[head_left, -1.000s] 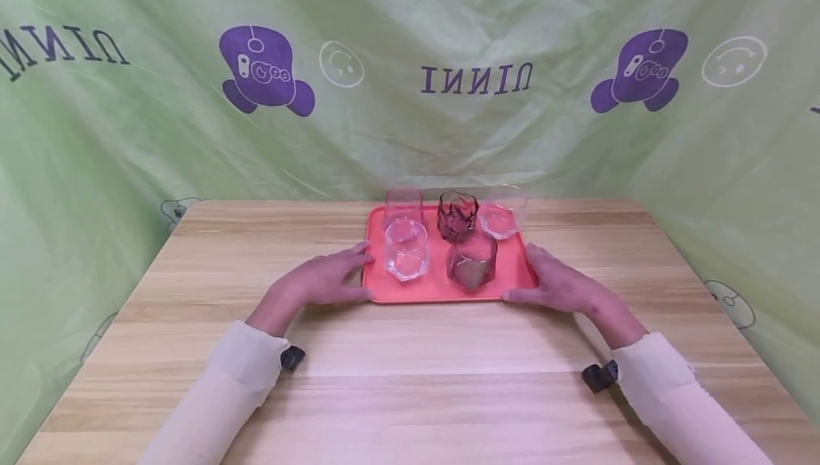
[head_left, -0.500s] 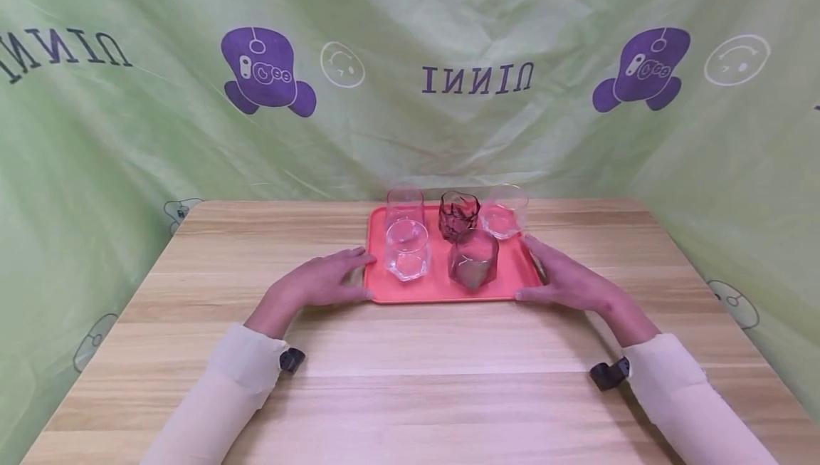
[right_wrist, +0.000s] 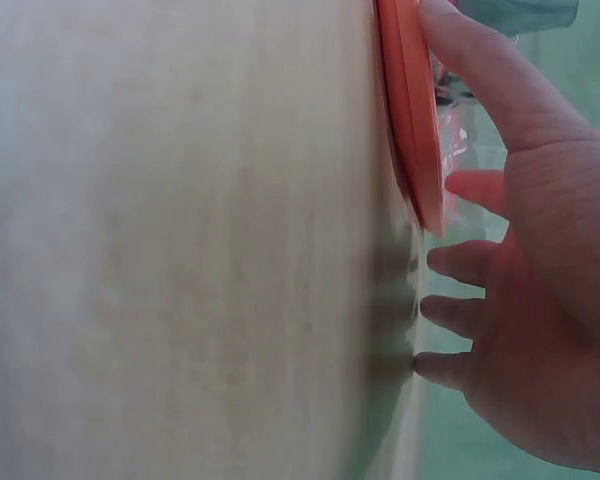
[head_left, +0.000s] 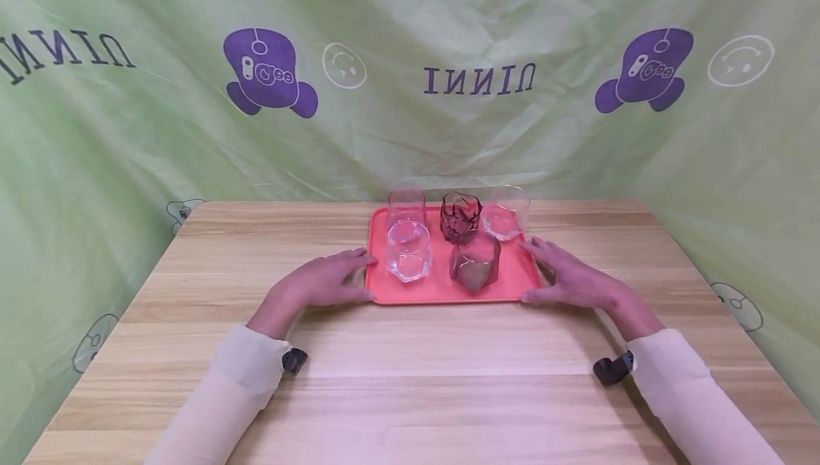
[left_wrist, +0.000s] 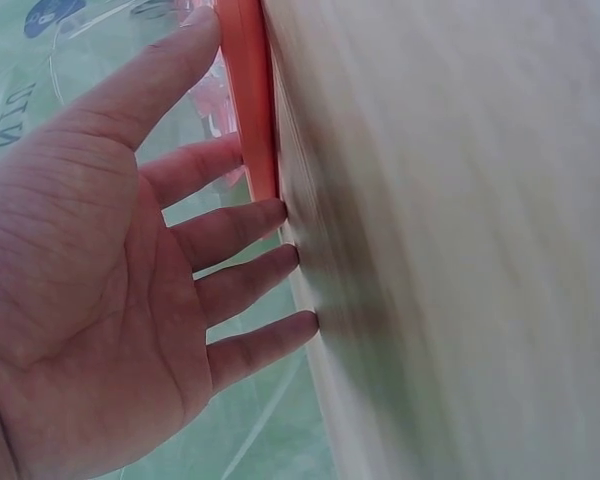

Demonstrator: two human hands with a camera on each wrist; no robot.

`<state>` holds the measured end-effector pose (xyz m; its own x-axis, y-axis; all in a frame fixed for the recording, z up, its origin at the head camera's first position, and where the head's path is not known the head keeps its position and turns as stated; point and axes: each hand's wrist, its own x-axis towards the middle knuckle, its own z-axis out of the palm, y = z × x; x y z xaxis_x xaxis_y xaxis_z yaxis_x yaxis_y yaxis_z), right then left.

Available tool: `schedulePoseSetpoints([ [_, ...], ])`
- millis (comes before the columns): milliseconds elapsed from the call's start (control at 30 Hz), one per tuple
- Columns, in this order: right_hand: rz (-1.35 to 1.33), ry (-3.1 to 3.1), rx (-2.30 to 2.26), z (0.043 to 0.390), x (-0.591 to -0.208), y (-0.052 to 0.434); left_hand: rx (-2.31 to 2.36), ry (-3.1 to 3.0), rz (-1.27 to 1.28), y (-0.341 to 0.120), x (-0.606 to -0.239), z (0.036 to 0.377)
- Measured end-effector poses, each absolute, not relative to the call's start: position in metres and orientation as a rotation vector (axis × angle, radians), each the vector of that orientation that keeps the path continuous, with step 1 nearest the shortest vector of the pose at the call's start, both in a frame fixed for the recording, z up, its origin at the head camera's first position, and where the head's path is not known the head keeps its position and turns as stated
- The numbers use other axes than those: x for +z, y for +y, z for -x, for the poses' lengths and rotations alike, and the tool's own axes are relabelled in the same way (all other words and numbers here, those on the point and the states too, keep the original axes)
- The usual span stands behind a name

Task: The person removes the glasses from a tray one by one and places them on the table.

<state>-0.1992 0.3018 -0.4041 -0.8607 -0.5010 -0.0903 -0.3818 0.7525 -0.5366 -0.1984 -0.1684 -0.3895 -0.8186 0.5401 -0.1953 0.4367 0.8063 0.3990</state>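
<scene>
Toward twelve o'clock on the table (head_left: 410,394), a probably stiff red tray (head_left: 439,288) is being touched at nine by the left hand (head_left: 322,280), at three by the right hand (head_left: 573,278), fingers outstretched; level two-ended holding is being advised, likely fragile glass tumblers (head_left: 474,264) being carried.

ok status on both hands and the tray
Left hand at left end of red tray, right hand at right end. Five glasses aboard. Green curtain close behind.
</scene>
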Motion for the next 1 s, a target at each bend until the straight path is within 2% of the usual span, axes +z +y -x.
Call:
schedulePoseSetpoints([
  [233,0.736,2.738,-0.725,0.2051,-0.4063,0.3063,0.494,2.695,-0.765,-0.1684,-0.3886,0.1990],
  [567,0.633,2.744,-0.733,0.2051,-0.4070,0.3083,0.503,2.682,-0.737,-0.1676,-0.3893,0.1989],
  [1000,0.633,2.739,-0.729,0.2059,-0.4043,0.3076,0.490,2.687,-0.745,-0.1673,-0.3894,0.1995],
])
